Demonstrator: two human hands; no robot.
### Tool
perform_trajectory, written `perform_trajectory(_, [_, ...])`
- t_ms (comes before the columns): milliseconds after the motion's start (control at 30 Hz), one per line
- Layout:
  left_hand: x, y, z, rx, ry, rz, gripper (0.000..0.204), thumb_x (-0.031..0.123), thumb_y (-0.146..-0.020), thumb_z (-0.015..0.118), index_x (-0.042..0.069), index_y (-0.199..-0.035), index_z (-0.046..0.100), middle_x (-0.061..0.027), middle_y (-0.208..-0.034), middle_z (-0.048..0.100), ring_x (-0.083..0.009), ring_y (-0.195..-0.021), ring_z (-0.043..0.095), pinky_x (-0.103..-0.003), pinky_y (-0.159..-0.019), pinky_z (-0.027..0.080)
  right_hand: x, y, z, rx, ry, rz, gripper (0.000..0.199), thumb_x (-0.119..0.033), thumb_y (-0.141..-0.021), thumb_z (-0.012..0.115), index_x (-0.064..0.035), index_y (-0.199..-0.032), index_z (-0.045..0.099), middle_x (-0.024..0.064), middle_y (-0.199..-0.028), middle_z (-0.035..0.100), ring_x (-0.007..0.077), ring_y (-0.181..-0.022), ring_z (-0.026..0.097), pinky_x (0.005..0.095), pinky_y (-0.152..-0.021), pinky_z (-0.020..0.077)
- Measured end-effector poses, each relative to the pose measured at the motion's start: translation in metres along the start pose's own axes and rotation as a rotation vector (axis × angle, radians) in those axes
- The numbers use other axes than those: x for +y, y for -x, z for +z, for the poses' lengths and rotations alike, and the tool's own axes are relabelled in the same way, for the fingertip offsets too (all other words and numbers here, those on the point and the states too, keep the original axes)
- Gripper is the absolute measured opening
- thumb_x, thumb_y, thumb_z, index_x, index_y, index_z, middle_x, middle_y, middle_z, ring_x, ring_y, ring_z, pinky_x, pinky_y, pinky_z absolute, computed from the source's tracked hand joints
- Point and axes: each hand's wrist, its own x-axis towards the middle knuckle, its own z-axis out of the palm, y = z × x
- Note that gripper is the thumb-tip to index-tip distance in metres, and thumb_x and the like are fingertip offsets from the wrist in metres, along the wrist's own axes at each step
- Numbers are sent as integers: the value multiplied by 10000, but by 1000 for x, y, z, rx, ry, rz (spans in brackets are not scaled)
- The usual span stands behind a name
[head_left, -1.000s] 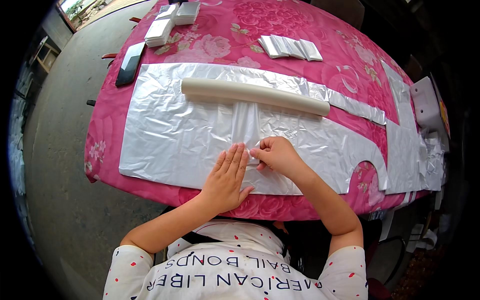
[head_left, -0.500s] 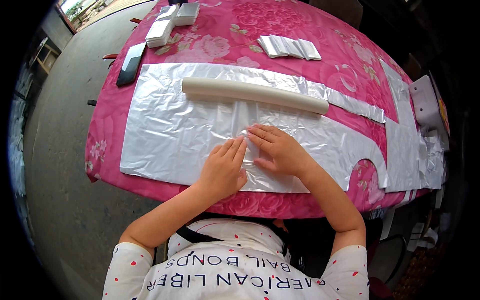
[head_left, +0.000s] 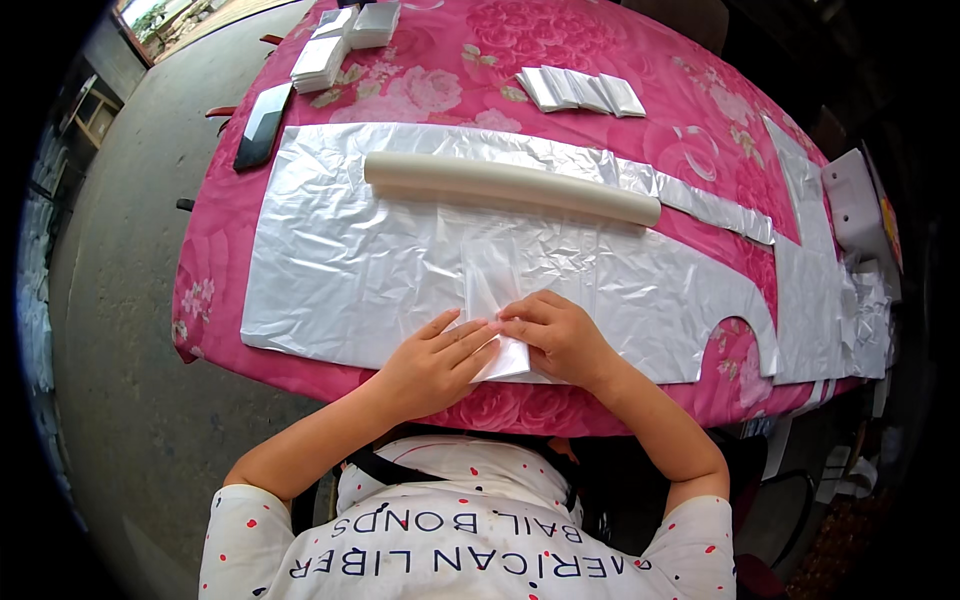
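Observation:
A narrow folded strip of clear plastic film (head_left: 487, 268) lies across the middle of a wide silvery stack of plastic sheets. Its near end is doubled over close to the table's front edge. My left hand (head_left: 430, 366) rests on the doubled end from the left, its fingers stretched out flat. From the right, my right hand (head_left: 562, 342) has its fingers curled and pinched on the strip's edge, fingertips meeting those of my left hand. The silvery plastic stack (head_left: 330, 270) has a curved cut-out and handle-like strips on its right side.
Across the stack lies a long pale tube (head_left: 510, 188), beyond my hands. Small folded plastic packets (head_left: 580, 92) and piled packets (head_left: 320, 62) sit farther back on the pink flowered tablecloth (head_left: 430, 95). A phone (head_left: 262, 127) lies at left; a white plastic holder (head_left: 852, 205) stands at right.
Both hands have moved nearer to me, down the strip. The near end of the film now shows folded over beneath them, and the right fingers have curled in.

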Motion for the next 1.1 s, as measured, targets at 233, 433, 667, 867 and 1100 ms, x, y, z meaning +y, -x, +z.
perform_trajectory(233, [-3, -3, 5, 25, 212, -314, 426, 88, -727, 626, 5, -1135, 538, -125, -950, 644, -244, -846, 620, -362, -766, 463, -5, 1, 1, 103, -95, 210, 179, -60, -725, 639, -78, -901, 664, 58, -854, 639, 233, -762, 585, 311, -669, 473])
perform_trajectory(433, [-12, -24, 7, 34, 415, -788, 510, 86, -789, 620, -68, -1232, 420, -152, -737, 636, -259, -594, 601, -315, -582, 460, -1, -30, -9, 10, -313, 804, 196, -181, -808, 630, 14, -806, 650, 44, -634, 620, 78, -541, 563, 233, -518, 436])
perform_trajectory(667, [-25, -36, -4, 7, 474, -896, 692, 94, -787, 619, -75, -1350, 254, -153, -974, 606, -253, -729, 605, -327, -655, 476, 10, -44, -15, -150, -449, 1039, 220, -207, -783, 626, 10, -758, 648, 67, -592, 609, 112, -516, 589, 252, -510, 448])
perform_trajectory(867, [-12, -34, 17, 50, 36, -387, 714, 120, -773, 614, -67, -1353, 241, -233, -1350, 339, -361, -1215, 368, -408, -997, 319, 12, -47, -14, -168, -389, 1011, 223, -216, -762, 619, -2, -709, 651, 81, -558, 607, 137, -498, 592, 277, -520, 453])
perform_trajectory(1100, [-11, -38, 37, -117, -34, -410, 920, 454, -770, 583, -88, -1374, 149, -258, -1426, 205, -375, -1348, 166, -467, -1091, 123, 1, -46, -14, -100, -391, 1026, 211, -186, -730, 660, 18, -693, 617, 50, -601, 594, 116, -537, 591, 244, -502, 448])
